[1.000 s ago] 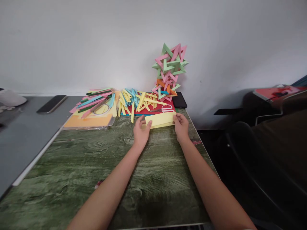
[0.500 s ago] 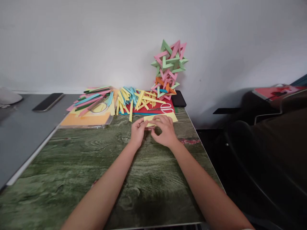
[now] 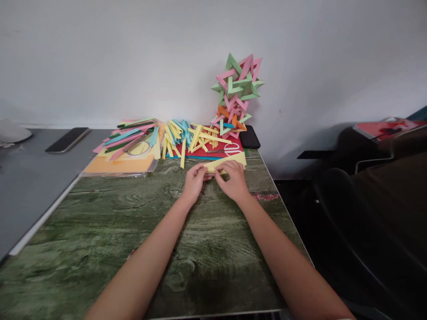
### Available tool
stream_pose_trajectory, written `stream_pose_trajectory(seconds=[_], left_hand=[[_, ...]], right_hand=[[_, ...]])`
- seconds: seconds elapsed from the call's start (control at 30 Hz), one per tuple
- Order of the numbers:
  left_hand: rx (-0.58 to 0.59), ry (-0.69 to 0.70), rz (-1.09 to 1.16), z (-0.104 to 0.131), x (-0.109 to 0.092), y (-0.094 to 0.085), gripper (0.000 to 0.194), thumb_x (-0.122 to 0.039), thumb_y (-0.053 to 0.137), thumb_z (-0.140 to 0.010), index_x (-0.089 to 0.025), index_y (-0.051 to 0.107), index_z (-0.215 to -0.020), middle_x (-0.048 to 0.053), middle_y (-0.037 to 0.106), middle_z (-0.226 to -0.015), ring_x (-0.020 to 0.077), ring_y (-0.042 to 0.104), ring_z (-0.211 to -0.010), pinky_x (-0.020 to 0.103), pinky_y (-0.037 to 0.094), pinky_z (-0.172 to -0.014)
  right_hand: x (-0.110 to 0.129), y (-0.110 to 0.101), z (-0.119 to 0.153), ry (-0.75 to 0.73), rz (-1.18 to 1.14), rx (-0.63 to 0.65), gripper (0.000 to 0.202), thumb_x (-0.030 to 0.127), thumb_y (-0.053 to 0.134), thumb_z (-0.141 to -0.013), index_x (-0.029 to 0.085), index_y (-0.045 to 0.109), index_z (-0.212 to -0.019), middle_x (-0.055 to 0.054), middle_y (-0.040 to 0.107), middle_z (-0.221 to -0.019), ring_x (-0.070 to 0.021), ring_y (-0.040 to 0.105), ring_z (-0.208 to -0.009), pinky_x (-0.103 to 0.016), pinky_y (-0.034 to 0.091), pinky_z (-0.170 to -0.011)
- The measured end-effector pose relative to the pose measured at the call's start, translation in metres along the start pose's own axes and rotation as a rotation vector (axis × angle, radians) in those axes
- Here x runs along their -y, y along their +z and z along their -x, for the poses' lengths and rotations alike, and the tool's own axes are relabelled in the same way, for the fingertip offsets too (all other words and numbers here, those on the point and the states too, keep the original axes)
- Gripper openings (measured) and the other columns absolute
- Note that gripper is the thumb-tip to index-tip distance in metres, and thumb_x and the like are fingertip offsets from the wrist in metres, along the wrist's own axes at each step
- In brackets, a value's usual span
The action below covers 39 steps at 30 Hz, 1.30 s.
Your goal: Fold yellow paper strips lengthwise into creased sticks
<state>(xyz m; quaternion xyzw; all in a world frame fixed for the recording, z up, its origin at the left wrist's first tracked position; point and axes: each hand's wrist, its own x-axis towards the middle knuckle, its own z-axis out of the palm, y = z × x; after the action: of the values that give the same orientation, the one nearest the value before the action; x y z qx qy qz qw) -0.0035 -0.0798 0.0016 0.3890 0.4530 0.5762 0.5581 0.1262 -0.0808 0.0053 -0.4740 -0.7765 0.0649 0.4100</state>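
Note:
A narrow piece of yellow paper (image 3: 239, 158) is held between both hands over the far part of the green wood-patterned table (image 3: 160, 195). My left hand (image 3: 194, 181) pinches its left end. My right hand (image 3: 232, 178) grips the lower edge further right, thumb and fingers together. Just beyond the paper, white-handled scissors (image 3: 231, 149) rest on red sheets (image 3: 213, 154). Yellow folded strips (image 3: 196, 140) and blue ones (image 3: 185, 133) lie piled left of the scissors.
A pink and green paper-star structure (image 3: 238, 84) stands by the wall, beside a black phone (image 3: 249, 138). Mixed coloured strips (image 3: 125, 137) lie on an orange paper pack (image 3: 116, 166) at the left. Another phone (image 3: 67, 140) is on the grey table (image 3: 33, 178).
The yellow paper has tilted, its right end turned up, and looks narrower. My right hand's thumb has closed in toward the fingers. The view has shifted slightly.

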Motion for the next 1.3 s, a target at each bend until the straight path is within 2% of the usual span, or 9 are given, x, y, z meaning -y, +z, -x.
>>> stream_pose_trajectory(seconds=[0.2,0.9,1.13,1.3], left_hand=[[0.065,0.011,-0.108,-0.0030,0.0063,-0.0029,0.019,-0.026,0.056,-0.068,-0.017,0.064,-0.084,0.002,0.067,-0.073,0.0143,0.061,-0.061,0.027,0.050,-0.060],[0.049,0.018,-0.132,-0.0015,0.0037,0.0002,0.018,-0.026,0.054,-0.071,-0.019,0.064,-0.084,0.002,0.067,-0.072,0.0146,0.062,-0.058,0.026,0.049,-0.057],[0.050,0.020,-0.136,-0.0024,0.0057,-0.0012,0.020,-0.027,0.054,-0.071,-0.019,0.064,-0.085,0.002,0.067,-0.071,0.0149,0.062,-0.059,0.027,0.049,-0.058],[0.067,0.017,-0.164,-0.0026,0.0071,-0.0015,0.020,-0.026,0.054,-0.070,-0.018,0.065,-0.085,0.002,0.067,-0.069,0.0149,0.062,-0.060,0.026,0.049,-0.058]], right_hand=[[-0.0031,0.0024,0.0006,0.061,-0.037,-0.022,0.006,0.024,0.052,-0.074,0.021,0.055,-0.069,0.000,0.060,-0.071,-0.0168,0.051,-0.076,-0.032,0.033,-0.073],[-0.0024,0.0015,-0.0006,0.074,-0.042,-0.042,0.011,0.027,0.050,-0.078,0.022,0.058,-0.072,0.000,0.059,-0.070,-0.0164,0.050,-0.074,-0.031,0.032,-0.072],[-0.0031,0.0031,0.0000,0.116,-0.030,-0.082,0.009,0.023,0.052,-0.073,0.021,0.054,-0.064,0.000,0.058,-0.069,-0.0172,0.050,-0.073,-0.033,0.033,-0.073],[-0.0030,0.0037,0.0001,0.144,-0.024,-0.065,0.010,0.023,0.053,-0.070,0.021,0.052,-0.060,0.001,0.054,-0.061,-0.0161,0.048,-0.067,-0.032,0.033,-0.070]])
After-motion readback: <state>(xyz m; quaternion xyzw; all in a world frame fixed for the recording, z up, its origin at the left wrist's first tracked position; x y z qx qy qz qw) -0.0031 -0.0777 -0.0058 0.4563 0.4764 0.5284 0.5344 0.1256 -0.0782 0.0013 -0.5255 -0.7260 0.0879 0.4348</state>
